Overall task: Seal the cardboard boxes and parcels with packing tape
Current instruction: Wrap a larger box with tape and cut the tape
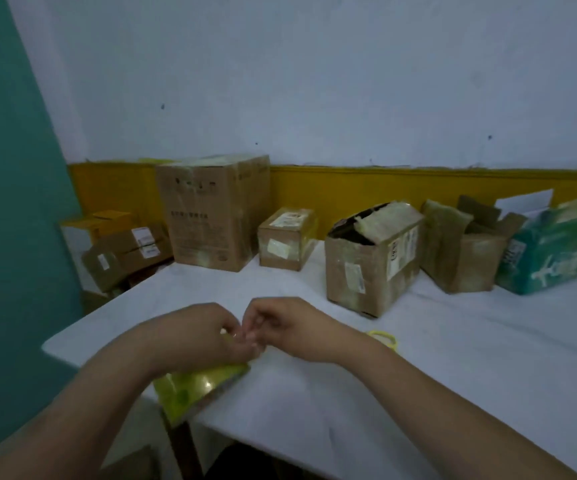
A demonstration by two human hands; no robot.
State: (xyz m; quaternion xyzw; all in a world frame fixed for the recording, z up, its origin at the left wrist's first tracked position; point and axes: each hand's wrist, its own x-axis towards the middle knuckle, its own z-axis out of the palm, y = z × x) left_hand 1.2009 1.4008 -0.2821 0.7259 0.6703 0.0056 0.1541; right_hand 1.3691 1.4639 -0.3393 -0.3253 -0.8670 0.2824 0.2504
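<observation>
**A:** Which parcel do you work on now, and where is it?

**B:** It is the flat yellow-green glossy parcel (pixel 197 386). It lies at the near left edge of the white bench (pixel 453 375), and one corner seems to hang over the edge. I hold my left hand (pixel 207 336) and my right hand (pixel 290 327) directly above it. I judge this is so that a strip can go down on it without a long reach.

**A:** And the fingers?

**B:** The fingers (pixel 254 348) of both hands are curled and narrow, with the tips meeting each other. It looks like a pinch on something thin, maybe a tape end. The picture is blurred there, so I cannot tell what is between them.

**A:** How does the parcel look?

**B:** It is shiny, with a bright reflection, and a little wrinkled. I think it is covered in film or tape. My left forearm hides its far part.

**A:** And the tape?

**B:** The yellow roll of packing tape (pixel 384 337) lies on the bench just behind my right wrist, near for a next pull. Well apart from it, by the wall, stand the brown cardboard box with a torn-open top (pixel 373 261) and the teal plastic-wrapped parcel (pixel 554 244).
</observation>
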